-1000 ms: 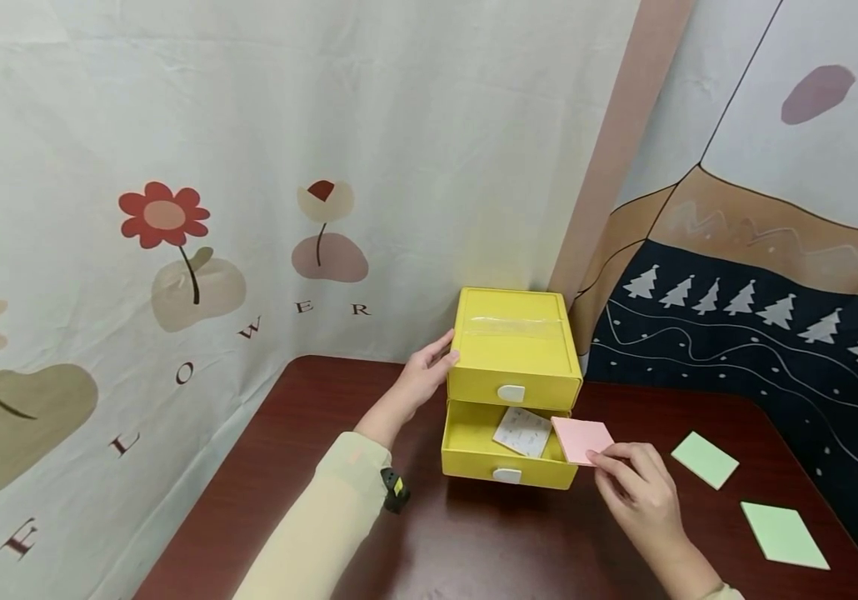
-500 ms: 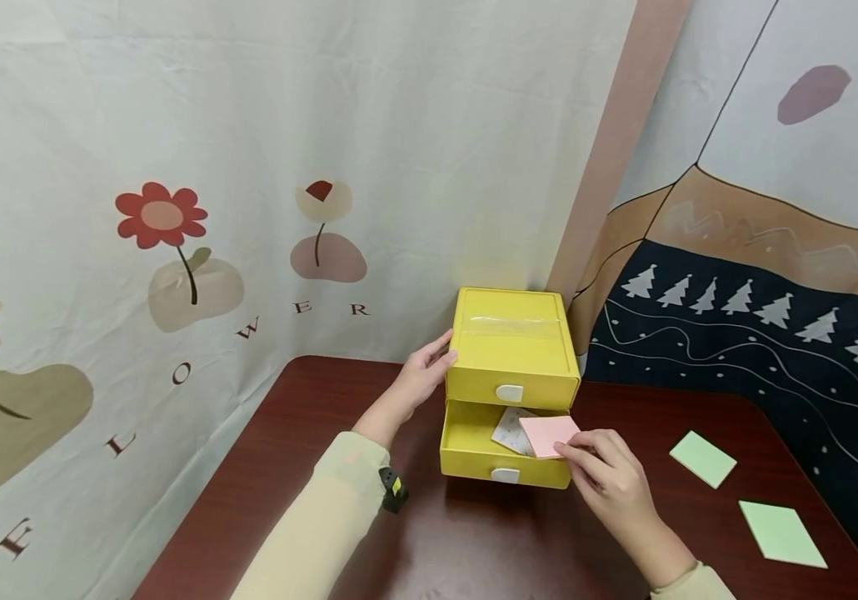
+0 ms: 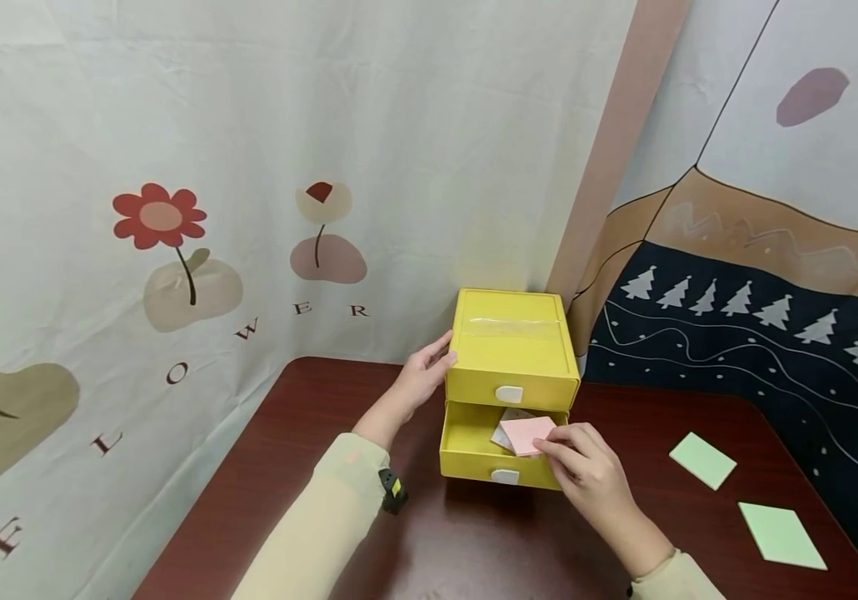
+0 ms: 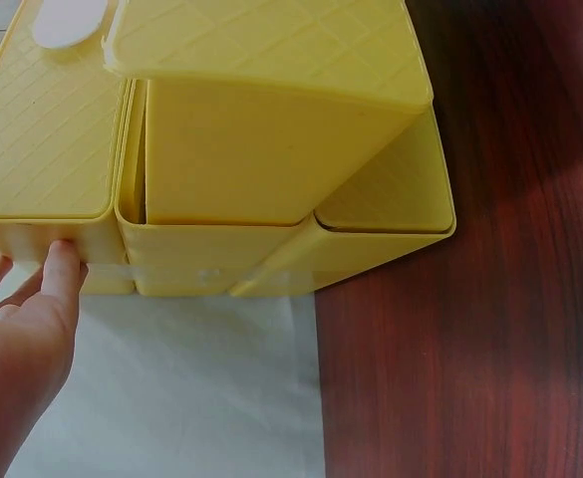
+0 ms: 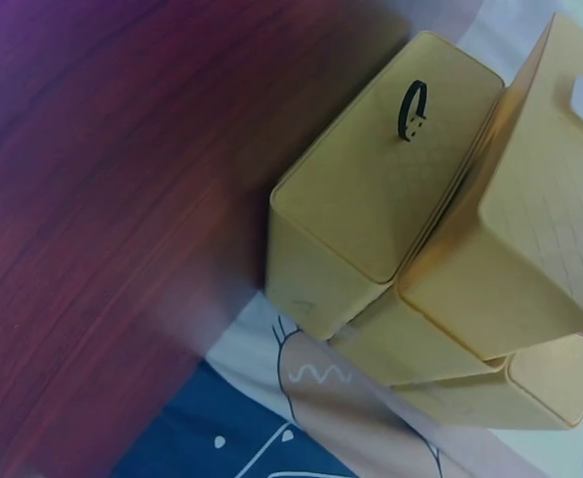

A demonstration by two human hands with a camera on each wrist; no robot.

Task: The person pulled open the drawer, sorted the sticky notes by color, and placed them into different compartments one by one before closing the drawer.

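Over crosshatched drawer (image 4: 281, 45), right hand (image 3: 592, 475) pinches square paper (image 3: 525, 435)

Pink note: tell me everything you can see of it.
The pink note is flat, plain and four-sided, and looks like paper; whether it is one sheet or a thin pad is hard to tell. The right hand pinches it near its right side. It is over the pulled-out drawer, partly covering the white note; whether the two touch is unclear.
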